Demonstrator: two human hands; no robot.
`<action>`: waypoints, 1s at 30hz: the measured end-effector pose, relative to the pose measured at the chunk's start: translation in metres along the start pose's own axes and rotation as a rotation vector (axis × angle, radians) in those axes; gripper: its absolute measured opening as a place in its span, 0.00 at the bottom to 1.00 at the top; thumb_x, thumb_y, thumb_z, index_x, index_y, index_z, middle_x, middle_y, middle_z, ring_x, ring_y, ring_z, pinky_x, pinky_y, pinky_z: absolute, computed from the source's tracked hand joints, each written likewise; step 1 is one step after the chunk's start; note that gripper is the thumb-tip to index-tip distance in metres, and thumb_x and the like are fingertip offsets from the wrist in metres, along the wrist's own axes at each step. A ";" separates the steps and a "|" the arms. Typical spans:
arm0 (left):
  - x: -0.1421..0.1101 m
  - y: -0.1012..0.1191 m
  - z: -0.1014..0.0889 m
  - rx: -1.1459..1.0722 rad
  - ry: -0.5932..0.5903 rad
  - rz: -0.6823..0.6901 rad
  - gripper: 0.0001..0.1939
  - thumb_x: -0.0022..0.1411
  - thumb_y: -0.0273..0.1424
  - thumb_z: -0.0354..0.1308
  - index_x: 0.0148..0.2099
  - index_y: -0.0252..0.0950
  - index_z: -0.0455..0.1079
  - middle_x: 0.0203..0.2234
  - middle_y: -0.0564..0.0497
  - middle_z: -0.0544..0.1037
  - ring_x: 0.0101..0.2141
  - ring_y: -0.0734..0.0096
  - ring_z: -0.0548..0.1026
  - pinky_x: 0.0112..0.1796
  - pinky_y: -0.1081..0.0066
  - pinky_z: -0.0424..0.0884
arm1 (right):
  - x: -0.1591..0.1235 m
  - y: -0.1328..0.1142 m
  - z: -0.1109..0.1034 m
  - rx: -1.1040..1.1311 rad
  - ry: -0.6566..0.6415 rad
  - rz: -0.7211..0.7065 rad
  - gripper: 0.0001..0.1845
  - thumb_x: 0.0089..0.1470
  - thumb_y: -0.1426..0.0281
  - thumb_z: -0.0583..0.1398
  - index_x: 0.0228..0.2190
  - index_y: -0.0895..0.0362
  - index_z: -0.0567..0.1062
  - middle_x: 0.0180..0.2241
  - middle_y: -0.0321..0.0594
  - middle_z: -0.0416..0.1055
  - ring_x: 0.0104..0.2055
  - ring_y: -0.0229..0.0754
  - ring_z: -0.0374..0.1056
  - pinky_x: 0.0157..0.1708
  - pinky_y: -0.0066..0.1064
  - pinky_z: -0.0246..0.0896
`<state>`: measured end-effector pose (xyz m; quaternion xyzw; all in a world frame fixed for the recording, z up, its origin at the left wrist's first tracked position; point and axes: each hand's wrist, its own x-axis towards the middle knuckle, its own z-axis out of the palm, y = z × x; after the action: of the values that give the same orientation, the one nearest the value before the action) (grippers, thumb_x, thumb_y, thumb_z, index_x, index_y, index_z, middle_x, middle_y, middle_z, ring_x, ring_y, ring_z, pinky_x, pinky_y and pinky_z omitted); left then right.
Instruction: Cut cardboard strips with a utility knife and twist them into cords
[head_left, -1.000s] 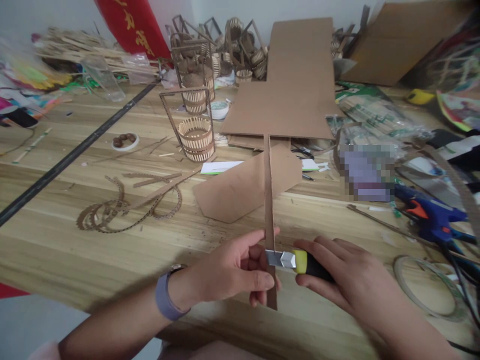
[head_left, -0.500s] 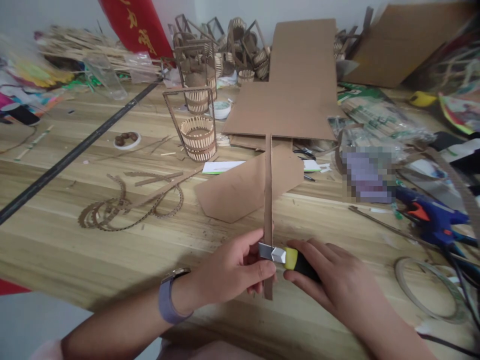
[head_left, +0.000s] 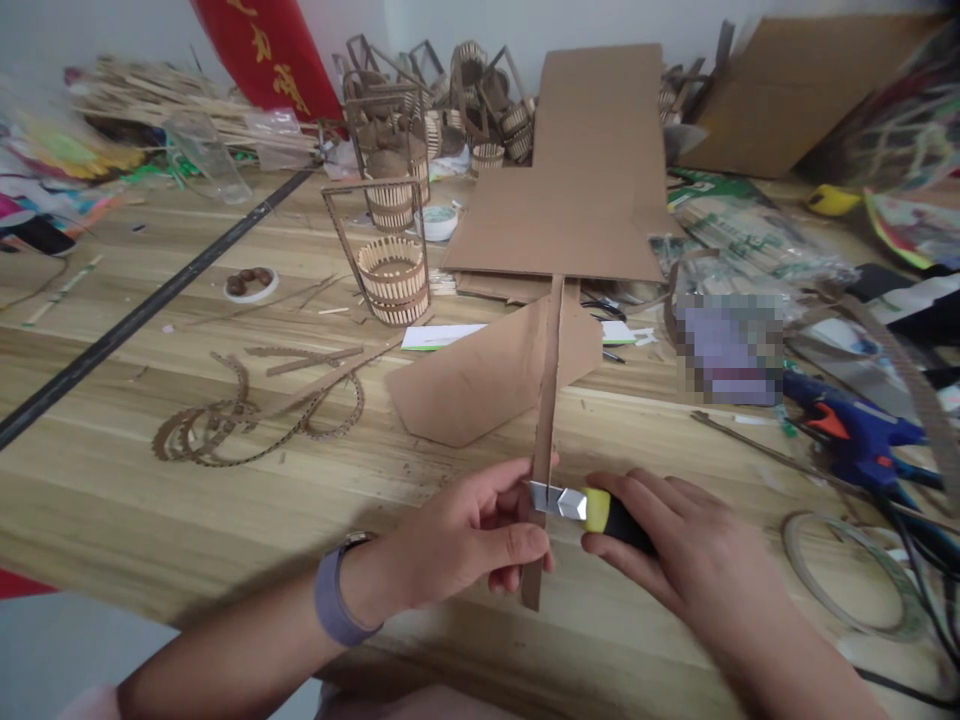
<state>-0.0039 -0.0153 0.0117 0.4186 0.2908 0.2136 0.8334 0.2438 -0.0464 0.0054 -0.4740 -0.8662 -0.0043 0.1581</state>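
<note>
My left hand [head_left: 469, 535] pinches a narrow cardboard strip [head_left: 551, 390] near its lower end, thumb on top and fingers behind. The strip runs away from me over the table. In my right hand [head_left: 686, 545] is a utility knife [head_left: 622, 520] with a black and yellow handle. Its blade lies across the strip just above my left thumb; whether it has cut in, I cannot tell. Beyond my hands, a flat cardboard piece [head_left: 472, 385] lies under the strip. A small basket [head_left: 394, 280] with a tall handle stands farther back.
Curled cardboard strips [head_left: 217, 430] lie on the left, near a long black bar [head_left: 165, 290]. A blue glue gun [head_left: 855, 420] and a tape ring [head_left: 847, 590] are on the right. A large cardboard sheet [head_left: 585, 200] and several baskets [head_left: 487, 100] occupy the back.
The strip has tilted, its far end shifting right. My right hand and the knife have moved slightly right, and the blade now reaches less far past the strip's left edge.
</note>
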 end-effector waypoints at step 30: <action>-0.002 0.002 -0.001 0.065 -0.109 -0.013 0.27 0.63 0.40 0.61 0.62 0.37 0.66 0.30 0.54 0.73 0.20 0.85 0.62 0.21 0.81 0.60 | -0.001 0.009 -0.002 -0.029 0.006 0.041 0.18 0.65 0.54 0.52 0.43 0.55 0.70 0.33 0.41 0.77 0.31 0.42 0.75 0.29 0.31 0.67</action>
<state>-0.0058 -0.0145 0.0133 0.4548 0.2543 0.1756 0.8353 0.2521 -0.0419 0.0054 -0.4939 -0.8557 -0.0152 0.1537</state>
